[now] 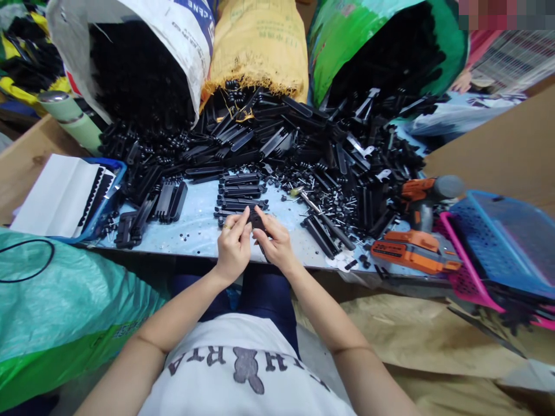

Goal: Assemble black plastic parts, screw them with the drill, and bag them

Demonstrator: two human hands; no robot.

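Note:
My left hand (233, 245) and my right hand (274, 238) meet over the front edge of the table, fingers pinched on one black plastic part (256, 219). Most of that part is covered by my fingers, so its full shape is hidden. Just beyond my fingertips lies a stack of long black plastic pieces (240, 190) laid side by side. To the right of my right hand are a few more long black pieces (321, 236) and a screwdriver-like tool (325, 216) with a metal shaft among scattered screws (333, 199).
An orange cordless drill (407, 251) rests at the right, beside a pink and blue basket (470, 266). Sacks, white (191, 58), yellow (260, 46) and green (329, 58), spill black parts across the back. A green flask (73, 118) and a blue tray (102, 216) stand left. A person's hand (462, 81) shows at upper right.

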